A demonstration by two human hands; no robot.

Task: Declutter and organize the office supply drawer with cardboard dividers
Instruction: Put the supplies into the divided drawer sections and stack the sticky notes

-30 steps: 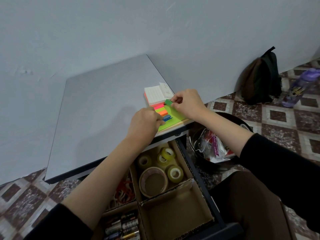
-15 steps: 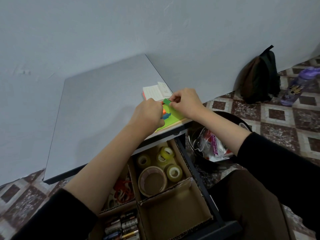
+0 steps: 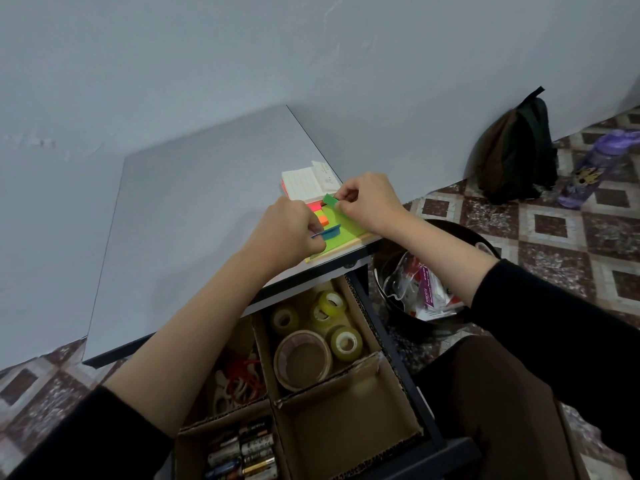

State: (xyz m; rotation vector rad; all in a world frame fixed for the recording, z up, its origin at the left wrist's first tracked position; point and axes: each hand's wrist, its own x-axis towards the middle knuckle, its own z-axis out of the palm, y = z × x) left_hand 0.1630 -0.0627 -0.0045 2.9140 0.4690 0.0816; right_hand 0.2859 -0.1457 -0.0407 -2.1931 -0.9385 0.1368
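Observation:
A green sticky-note pad (image 3: 343,227) with coloured page flags (image 3: 320,216) lies at the desk's right front corner, a white lined notepad (image 3: 300,183) just behind it. My left hand (image 3: 282,233) pinches a blue flag (image 3: 329,233) and peels it up off the pad. My right hand (image 3: 369,199) pinches a dark green flag (image 3: 329,199) above the pad. Below the desk the drawer (image 3: 408,382) stands pulled out, split by cardboard dividers (image 3: 332,393). Tape rolls (image 3: 313,336) fill the back right cell, batteries (image 3: 242,452) the front left, red rubber bands (image 3: 242,379) the back left.
The grey desk top (image 3: 194,220) stretches left of the pads. The front right drawer cell (image 3: 349,434) holds nothing. A black bin (image 3: 391,275) with plastic wrappers stands right of the drawer. A dark backpack (image 3: 516,150) and a purple bottle (image 3: 595,168) sit on the tiled floor by the wall.
My left hand moved up onto the flags and now lifts a blue flag off the pad. My right hand kept hold of the dark green flag, barely shifting.

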